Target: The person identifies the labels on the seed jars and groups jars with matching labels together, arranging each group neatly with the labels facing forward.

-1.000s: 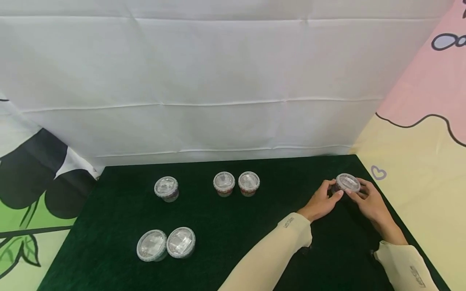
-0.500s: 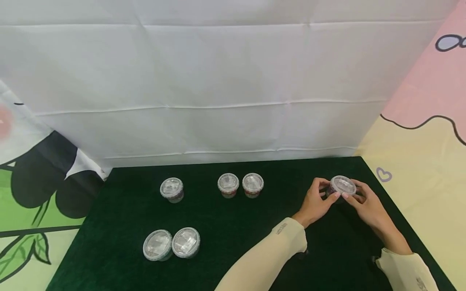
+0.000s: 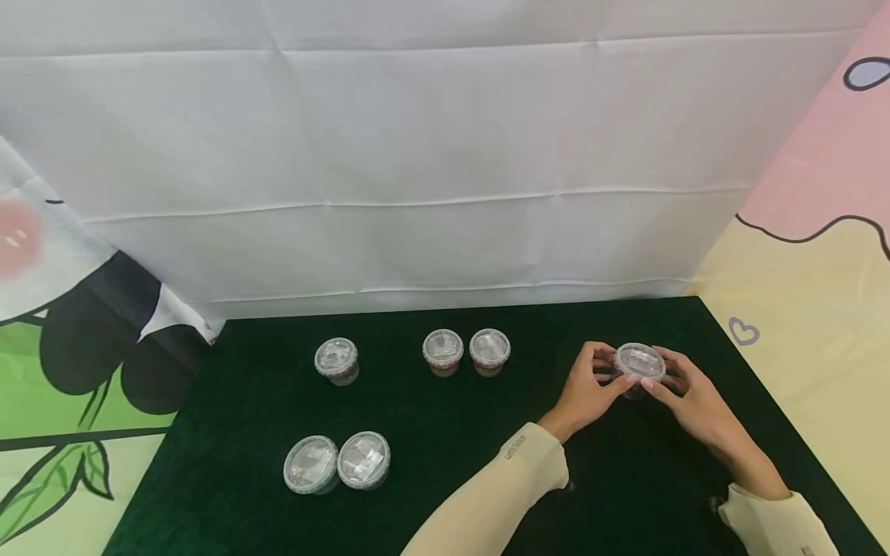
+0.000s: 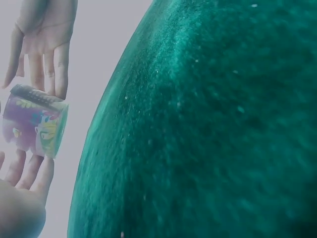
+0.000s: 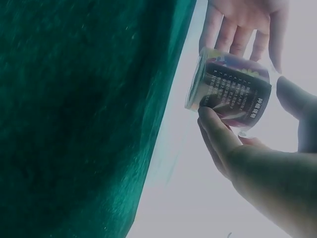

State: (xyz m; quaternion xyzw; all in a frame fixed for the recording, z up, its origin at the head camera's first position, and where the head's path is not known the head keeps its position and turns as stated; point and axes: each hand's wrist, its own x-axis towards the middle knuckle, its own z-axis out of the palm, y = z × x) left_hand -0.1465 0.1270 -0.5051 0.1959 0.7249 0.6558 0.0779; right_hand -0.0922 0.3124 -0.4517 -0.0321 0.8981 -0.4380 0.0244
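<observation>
A small clear plastic cup (image 3: 640, 363) with a translucent lid is at the right of the green table, held between both hands. The left hand (image 3: 587, 390) grips its left side, thumb at the lid's near rim. From the right, the right hand (image 3: 695, 401) holds it the same way, the two thumbs close together. In the left wrist view, the cup (image 4: 34, 121) shows a purple and yellow printed label. The right wrist view shows a dark text panel on the cup (image 5: 235, 91), which stands out against the white background, raised off the green cloth.
Two similar lidded cups, one left (image 3: 443, 352) and one right (image 3: 490, 351), stand side by side at the back. Another cup (image 3: 337, 361) is farther left. Two wider lidded tubs (image 3: 310, 465) sit together at front left. A white cloth wall (image 3: 445, 247) borders the table's (image 3: 445, 432) back.
The hands have brought the cup a little left and nearer the body. The head view has shifted slightly, so the standing cups appear farther right; they have not been moved.
</observation>
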